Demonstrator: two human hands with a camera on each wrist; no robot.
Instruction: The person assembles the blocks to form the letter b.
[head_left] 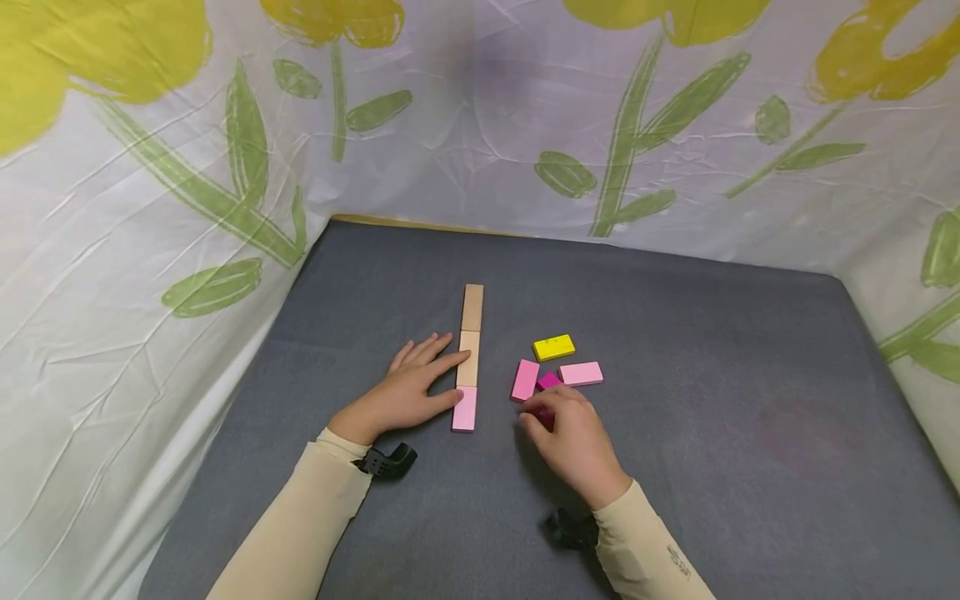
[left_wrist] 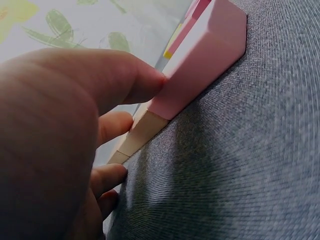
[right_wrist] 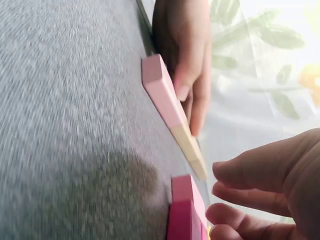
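Three wooden blocks form a straight row: a tan block [head_left: 472, 307], a pale peach block [head_left: 468, 371] and a light pink block [head_left: 464, 410]. My left hand [head_left: 408, 392] lies beside the row with fingers spread. Its thumb touches the side of the pink block [left_wrist: 200, 62], and the index fingertip reaches the peach one. My right hand [head_left: 576, 442] hovers over a magenta block [right_wrist: 181, 220], its fingers loosely bent and partly hiding it. In the right wrist view, a gap shows between thumb and block, and nothing is visibly pinched.
Around the right hand lie a yellow block [head_left: 553, 347], a pink block [head_left: 525, 380], another pink block [head_left: 581, 373] and a magenta piece [head_left: 549, 380]. The dark grey cloth-covered table [head_left: 712, 350] meets a white flower-printed sheet [head_left: 480, 167] at the back and sides.
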